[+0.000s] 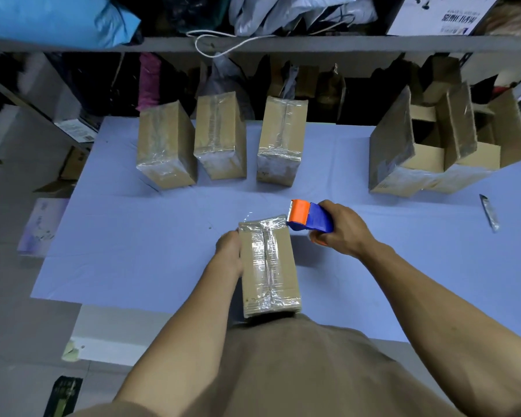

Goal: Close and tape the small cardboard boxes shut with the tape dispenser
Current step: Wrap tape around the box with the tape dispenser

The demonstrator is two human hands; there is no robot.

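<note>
1. Shelves [283,43] crammed with bags back our table [133,236], whose blue cover leaves us a flat bed for taping.
2. Open boxes [445,145] wait at the far right, flaps up, within easy reach, we judge.
3. Three taped boxes [220,136] stand in a far row, parked clear of the work.
4. Our box [268,266] lies lengthways at the near edge, its seam already taped.
5. We wrap our right hand [340,230] around the dispenser [309,216], its orange head at the far right corner, likely finishing an end strip.
6. Our left hand [229,248] clasps the left side, steadying the box against the pull.
</note>
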